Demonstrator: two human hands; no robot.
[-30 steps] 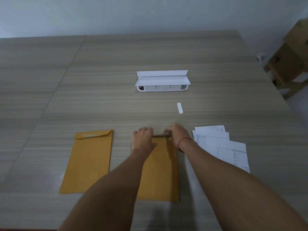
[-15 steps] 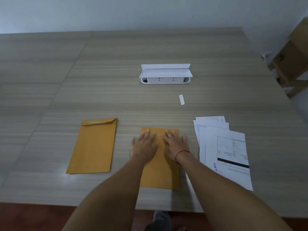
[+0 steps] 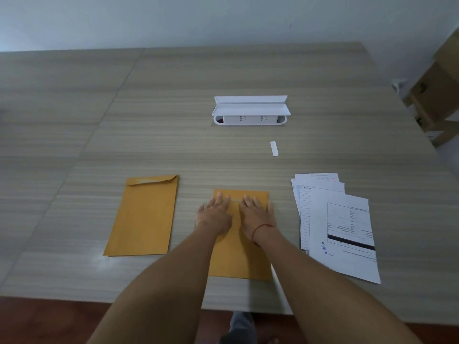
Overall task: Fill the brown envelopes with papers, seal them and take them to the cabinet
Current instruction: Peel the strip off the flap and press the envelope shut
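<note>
A brown envelope (image 3: 238, 259) lies flat in front of me with its flap folded down at the far end. My left hand (image 3: 215, 214) and my right hand (image 3: 257, 216) rest side by side on its upper half, palms down and fingers spread, pressing on the flap area. A second brown envelope (image 3: 144, 217) lies to the left with its flap folded over at the top. A fanned stack of printed white papers (image 3: 335, 224) lies to the right of my hands.
The wooden table (image 3: 173, 150) carries a white socket box with a raised lid (image 3: 250, 111) at its middle and a small white paper strip (image 3: 274, 148) nearby. Cardboard boxes (image 3: 437, 90) stand beyond the right edge. The table's near edge is just below the envelope.
My hands have gone from pinching the flap at the envelope's top edge to lying flat on it. The flap is now folded down. The view pulled back slightly.
</note>
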